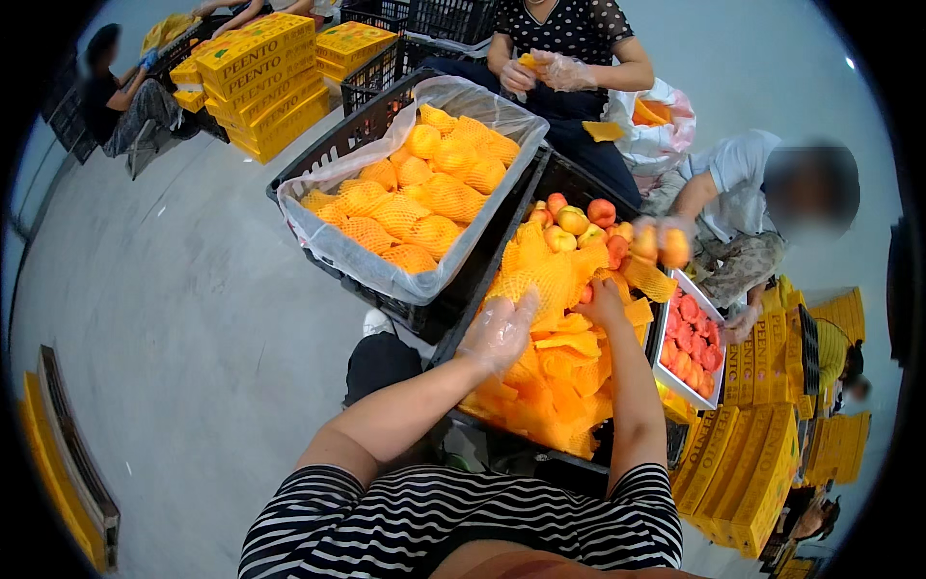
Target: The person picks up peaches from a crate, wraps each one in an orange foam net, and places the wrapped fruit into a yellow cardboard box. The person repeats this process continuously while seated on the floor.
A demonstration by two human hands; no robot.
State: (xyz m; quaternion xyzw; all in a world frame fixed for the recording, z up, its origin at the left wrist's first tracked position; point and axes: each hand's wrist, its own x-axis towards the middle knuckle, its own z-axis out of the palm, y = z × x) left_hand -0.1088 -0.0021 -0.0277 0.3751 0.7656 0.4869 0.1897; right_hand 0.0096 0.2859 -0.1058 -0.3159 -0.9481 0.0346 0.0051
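Observation:
My left hand [503, 329], in a clear plastic glove, grips a yellow foam net sleeve [539, 271] over a black crate [499, 269]. My right hand [606, 302] reaches into the same crate, its fingers against a red peach [586, 294] partly covered by netting. Whether those fingers close around the fruit is hidden. Loose foam sleeves [557, 376] fill the near part of the crate. Bare flat peaches [571, 221], red and yellow, lie at its far end.
To the left, a lined crate [347, 279] holds net-wrapped fruit [398, 203]. A white box [712, 318] of peaches stands at the right. A gloved co-worker's hand [669, 235] moves fruit over the crate's right side; another person [564, 72] sits opposite. Yellow cartons [260, 87] are stacked around.

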